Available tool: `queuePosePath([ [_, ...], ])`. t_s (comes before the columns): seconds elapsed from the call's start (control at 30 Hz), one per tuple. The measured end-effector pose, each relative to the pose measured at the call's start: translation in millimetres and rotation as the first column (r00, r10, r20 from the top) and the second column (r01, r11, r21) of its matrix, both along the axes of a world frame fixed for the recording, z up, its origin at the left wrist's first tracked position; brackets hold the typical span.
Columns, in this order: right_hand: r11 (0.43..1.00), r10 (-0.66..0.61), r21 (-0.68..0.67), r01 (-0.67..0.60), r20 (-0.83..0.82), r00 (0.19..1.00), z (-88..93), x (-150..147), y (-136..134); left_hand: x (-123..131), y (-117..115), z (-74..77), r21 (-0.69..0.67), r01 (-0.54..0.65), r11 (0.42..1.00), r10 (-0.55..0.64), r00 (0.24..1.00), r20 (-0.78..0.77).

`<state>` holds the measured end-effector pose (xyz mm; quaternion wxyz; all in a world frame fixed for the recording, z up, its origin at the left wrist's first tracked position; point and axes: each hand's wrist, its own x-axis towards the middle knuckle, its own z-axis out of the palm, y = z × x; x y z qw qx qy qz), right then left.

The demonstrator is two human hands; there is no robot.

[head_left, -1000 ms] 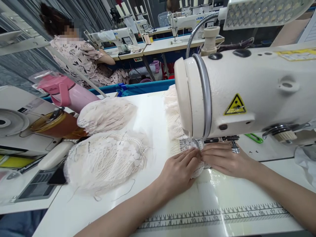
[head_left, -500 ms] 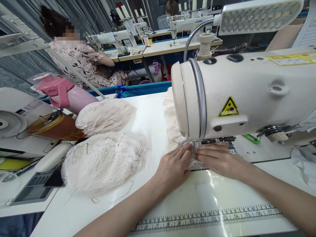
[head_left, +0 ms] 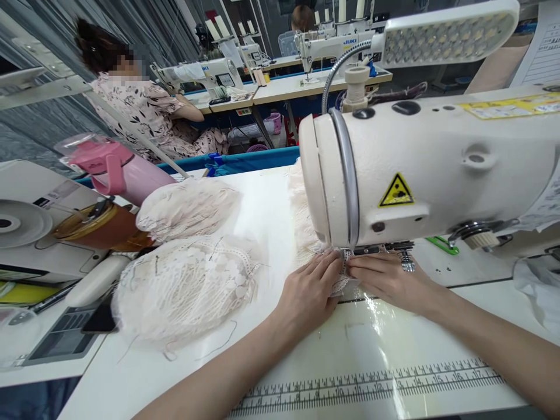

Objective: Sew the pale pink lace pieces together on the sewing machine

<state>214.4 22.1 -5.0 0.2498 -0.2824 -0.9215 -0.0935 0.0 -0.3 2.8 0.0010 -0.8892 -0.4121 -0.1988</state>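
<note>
A strip of off-white lace fabric (head_left: 343,284) lies under the head of the cream sewing machine (head_left: 420,157). My left hand (head_left: 308,289) holds its left side, fingers bent and pressed down close to the needle area. From the right, my right hand (head_left: 389,283) grips the lace with its fingers together and fingertips near the left hand's. More gathered lace (head_left: 301,219) spreads out behind the left hand, partly hidden by the machine head. The needle and presser foot are mostly hidden.
Two rounded lace pieces, one in front (head_left: 188,294) and one behind (head_left: 188,207), lie on the left with loose threads. Beyond them stands a pink jug (head_left: 131,175). A ruler strip (head_left: 363,388) runs along the near table edge. Green thread snips (head_left: 441,245) lie right. Another person (head_left: 140,111) sits ahead.
The view has shifted slightly, so the machine appears a little further left. Less lace shows between my hands, and its scalloped near edge is clearer. Both hands stay at the machine head.
</note>
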Motion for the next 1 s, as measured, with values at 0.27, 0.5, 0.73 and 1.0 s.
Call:
queuePosePath([
  [0.27, 0.992, -0.062, 0.113, 0.059, 0.03, 0.998, -1.1, 8.2, -2.0, -1.6, 0.6, -1.9, 0.068, 0.04, 0.997, -0.039, 0.999, -0.027],
  [0.5, 0.994, -0.035, -0.105, 0.03, -0.04, 0.999, 6.9, 9.7, -2.7, -0.3, 0.6, -1.9, 0.069, 0.055, 0.996, -0.053, 0.998, -0.029],
  [0.73, 0.943, -0.119, -0.326, 0.06, -0.165, 0.979, 16.4, 1.0, 1.6, -0.5, 2.5, -2.6, 0.027, 0.057, 0.998, -0.055, 0.998, -0.039],
  [1.0, 0.954, -0.061, -0.299, 0.016, -0.141, 0.988, -0.6, 10.9, 2.2, 0.2, 5.0, -5.2, 0.103, 0.156, 0.982, -0.155, 0.988, -0.014],
])
